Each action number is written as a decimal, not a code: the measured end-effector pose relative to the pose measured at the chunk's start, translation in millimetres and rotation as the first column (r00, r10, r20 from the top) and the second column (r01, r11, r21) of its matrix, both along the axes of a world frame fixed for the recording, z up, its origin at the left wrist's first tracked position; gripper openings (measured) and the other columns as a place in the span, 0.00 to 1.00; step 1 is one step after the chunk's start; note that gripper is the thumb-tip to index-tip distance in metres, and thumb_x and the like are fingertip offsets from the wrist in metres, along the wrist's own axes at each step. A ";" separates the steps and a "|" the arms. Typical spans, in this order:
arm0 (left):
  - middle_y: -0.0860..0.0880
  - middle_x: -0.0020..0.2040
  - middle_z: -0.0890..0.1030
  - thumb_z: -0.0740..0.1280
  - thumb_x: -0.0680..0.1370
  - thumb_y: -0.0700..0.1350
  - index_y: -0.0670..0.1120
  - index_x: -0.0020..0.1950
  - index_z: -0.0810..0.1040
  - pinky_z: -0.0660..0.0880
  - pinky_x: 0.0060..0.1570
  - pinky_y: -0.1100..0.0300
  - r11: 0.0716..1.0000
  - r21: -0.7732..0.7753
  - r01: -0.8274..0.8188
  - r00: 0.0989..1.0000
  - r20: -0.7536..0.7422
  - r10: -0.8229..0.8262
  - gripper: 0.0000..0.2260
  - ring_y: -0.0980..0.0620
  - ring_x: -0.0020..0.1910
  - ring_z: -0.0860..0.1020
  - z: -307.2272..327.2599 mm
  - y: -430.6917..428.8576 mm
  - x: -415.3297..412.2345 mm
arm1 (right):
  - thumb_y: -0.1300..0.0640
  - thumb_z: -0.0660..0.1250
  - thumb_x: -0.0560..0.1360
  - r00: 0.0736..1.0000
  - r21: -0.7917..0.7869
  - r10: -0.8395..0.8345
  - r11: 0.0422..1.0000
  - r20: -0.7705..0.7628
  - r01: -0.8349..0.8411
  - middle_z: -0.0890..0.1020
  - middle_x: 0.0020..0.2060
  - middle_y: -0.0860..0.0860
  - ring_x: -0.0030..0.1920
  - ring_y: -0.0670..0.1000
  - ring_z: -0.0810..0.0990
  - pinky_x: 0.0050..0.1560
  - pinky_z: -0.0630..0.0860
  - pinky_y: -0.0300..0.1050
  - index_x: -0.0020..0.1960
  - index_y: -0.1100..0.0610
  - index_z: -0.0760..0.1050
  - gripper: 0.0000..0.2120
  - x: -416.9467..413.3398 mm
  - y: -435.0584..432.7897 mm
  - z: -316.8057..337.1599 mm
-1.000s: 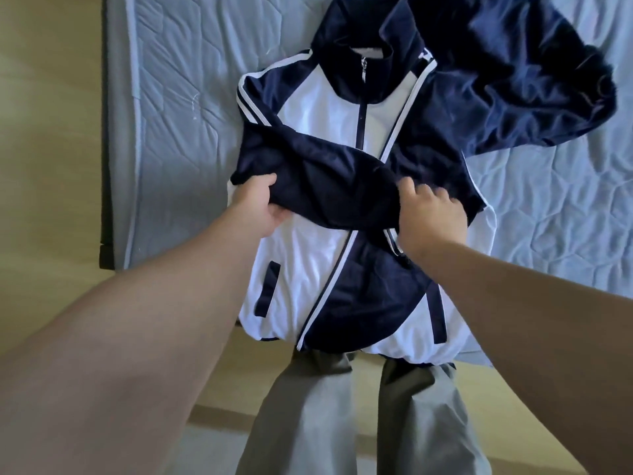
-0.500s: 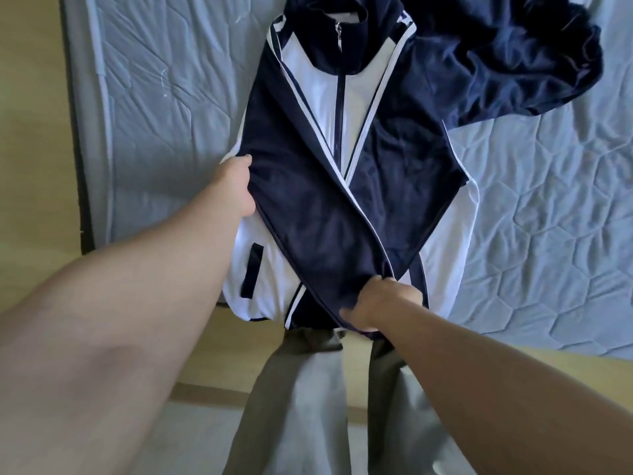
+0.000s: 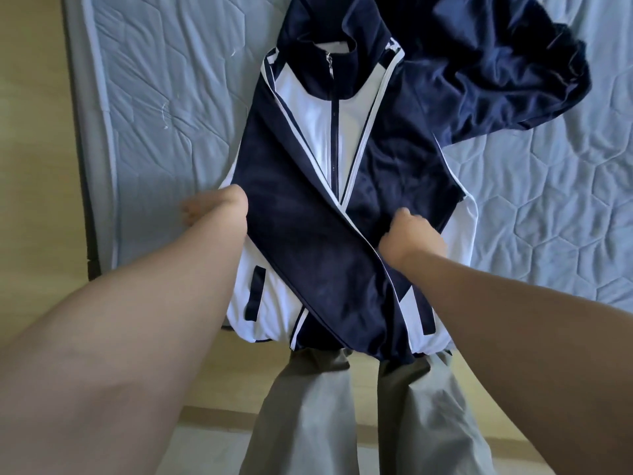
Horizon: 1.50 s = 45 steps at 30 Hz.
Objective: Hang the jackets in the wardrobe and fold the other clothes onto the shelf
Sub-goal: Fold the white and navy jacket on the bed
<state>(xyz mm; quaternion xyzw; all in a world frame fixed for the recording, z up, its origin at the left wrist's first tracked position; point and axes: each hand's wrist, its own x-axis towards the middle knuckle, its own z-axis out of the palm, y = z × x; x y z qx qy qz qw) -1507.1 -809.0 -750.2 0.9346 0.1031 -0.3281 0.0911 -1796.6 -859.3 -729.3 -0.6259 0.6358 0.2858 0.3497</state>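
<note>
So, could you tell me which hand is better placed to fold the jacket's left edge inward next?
Left, probably. The left hand sits at the jacket's left edge, over the mattress; the right hand is curled into fabric at the jacket's middle, farther away.

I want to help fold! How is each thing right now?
jacket, zipped, lying flat, both sleeves crossed over front.
navy garment, crumpled, unfolded.
mattress, cover wrinkled.
left hand, at jacket's edge, blurred.
right hand, fingers curled on jacket.
</note>
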 end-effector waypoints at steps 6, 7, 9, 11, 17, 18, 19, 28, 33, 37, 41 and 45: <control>0.44 0.64 0.76 0.67 0.77 0.56 0.43 0.64 0.73 0.77 0.55 0.47 0.844 -0.167 0.511 0.845 0.276 -0.457 0.21 0.41 0.55 0.80 18.5 -91.6 -11.0 | 0.50 0.59 0.82 0.952 -0.349 -0.185 0.899 0.243 0.264 0.68 0.66 0.57 0.57 0.63 0.78 0.45 0.70 0.53 0.66 0.58 0.66 0.17 46.0 -87.6 8.1; 0.43 0.63 0.78 0.66 0.78 0.57 0.42 0.64 0.75 0.78 0.55 0.47 0.806 -0.171 0.566 0.817 0.248 -0.521 0.22 0.40 0.54 0.81 19.5 -108.5 -9.9 | 0.49 0.59 0.82 0.937 -0.368 -0.212 0.878 0.276 0.307 0.67 0.67 0.56 0.57 0.62 0.78 0.46 0.71 0.53 0.67 0.59 0.65 0.18 52.8 -103.9 7.4; 0.43 0.61 0.80 0.64 0.79 0.58 0.41 0.63 0.77 0.77 0.57 0.47 0.740 -0.161 0.653 0.754 0.233 -0.614 0.22 0.40 0.56 0.81 20.3 -138.8 -4.2 | 0.46 0.61 0.82 0.916 -0.405 -0.247 0.838 0.317 0.366 0.67 0.68 0.56 0.58 0.61 0.78 0.46 0.69 0.52 0.68 0.59 0.65 0.21 63.1 -133.9 3.0; 0.43 0.61 0.81 0.62 0.80 0.58 0.42 0.63 0.77 0.76 0.61 0.48 0.708 -0.147 0.691 0.721 0.218 -0.658 0.22 0.41 0.59 0.79 17.9 -161.6 0.8 | 0.42 0.61 0.81 0.900 -0.405 -0.276 0.820 0.338 0.404 0.69 0.68 0.55 0.60 0.60 0.77 0.48 0.68 0.50 0.69 0.58 0.66 0.25 69.7 -158.9 -2.0; 0.42 0.50 0.84 0.66 0.79 0.50 0.44 0.55 0.81 0.79 0.50 0.53 0.727 -0.256 0.637 0.765 0.100 -0.636 0.12 0.40 0.48 0.83 19.1 -178.9 17.0 | 0.43 0.68 0.76 0.790 -0.153 -0.417 0.835 0.449 0.528 0.85 0.41 0.51 0.35 0.50 0.85 0.43 0.82 0.43 0.49 0.53 0.78 0.13 80.7 -202.3 -6.6; 0.42 0.45 0.83 0.66 0.79 0.48 0.44 0.52 0.81 0.80 0.48 0.51 0.712 -0.269 0.649 0.753 0.095 -0.651 0.09 0.40 0.46 0.83 20.8 -178.3 20.5 | 0.47 0.68 0.77 0.803 -0.129 -0.394 0.860 0.447 0.494 0.85 0.38 0.51 0.31 0.49 0.84 0.41 0.83 0.43 0.47 0.54 0.78 0.10 82.8 -206.6 -2.9; 0.42 0.40 0.81 0.66 0.79 0.46 0.44 0.51 0.80 0.80 0.46 0.50 0.704 -0.287 0.650 0.751 0.095 -0.654 0.07 0.40 0.43 0.83 25.1 -178.1 23.6 | 0.50 0.67 0.78 0.821 -0.128 -0.365 0.879 0.438 0.459 0.86 0.38 0.52 0.31 0.51 0.85 0.43 0.84 0.44 0.48 0.56 0.79 0.09 85.5 -211.0 2.3; 0.43 0.40 0.83 0.63 0.81 0.41 0.47 0.41 0.73 0.84 0.41 0.48 0.722 -0.432 0.541 0.841 0.298 -0.451 0.09 0.44 0.37 0.86 105.9 -221.0 60.2 | 0.61 0.58 0.79 0.679 -0.244 -0.297 0.777 0.671 0.580 0.79 0.48 0.49 0.49 0.54 0.82 0.51 0.82 0.50 0.58 0.56 0.75 0.11 130.2 -245.0 66.8; 0.44 0.45 0.85 0.67 0.74 0.37 0.49 0.41 0.77 0.84 0.40 0.47 0.685 -0.498 0.532 0.847 0.299 -0.440 0.07 0.45 0.37 0.86 146.1 -222.4 73.8 | 0.61 0.60 0.73 0.728 -0.323 -0.148 0.824 0.670 0.465 0.75 0.41 0.44 0.39 0.44 0.73 0.34 0.68 0.37 0.54 0.52 0.74 0.11 137.8 -249.1 110.9; 0.46 0.43 0.84 0.73 0.68 0.37 0.52 0.38 0.74 0.84 0.45 0.53 0.665 -0.531 0.525 0.839 0.189 -0.511 0.12 0.45 0.42 0.85 138.0 -155.7 52.6 | 0.48 0.70 0.71 0.831 -0.363 0.032 0.908 0.556 0.208 0.76 0.39 0.45 0.40 0.48 0.76 0.32 0.68 0.40 0.42 0.51 0.69 0.11 110.5 -204.9 113.6; 0.51 0.38 0.76 0.70 0.69 0.38 0.49 0.40 0.76 0.75 0.41 0.56 0.495 -0.426 0.757 0.631 0.283 -0.722 0.08 0.44 0.41 0.78 123.0 -42.5 4.4 | 0.41 0.67 0.71 0.839 -0.407 0.491 0.834 0.235 -0.374 0.79 0.49 0.54 0.49 0.60 0.79 0.43 0.72 0.49 0.47 0.50 0.73 0.13 55.6 -125.1 102.2; 0.49 0.53 0.75 0.64 0.71 0.31 0.45 0.47 0.77 0.74 0.44 0.50 0.264 -0.337 0.903 0.341 0.192 -0.920 0.11 0.45 0.46 0.76 101.1 52.3 -39.0 | 0.52 0.64 0.73 0.570 -0.250 0.821 0.554 0.010 -0.794 0.74 0.49 0.50 0.43 0.58 0.78 0.38 0.66 0.48 0.57 0.49 0.71 0.13 6.9 -51.2 77.2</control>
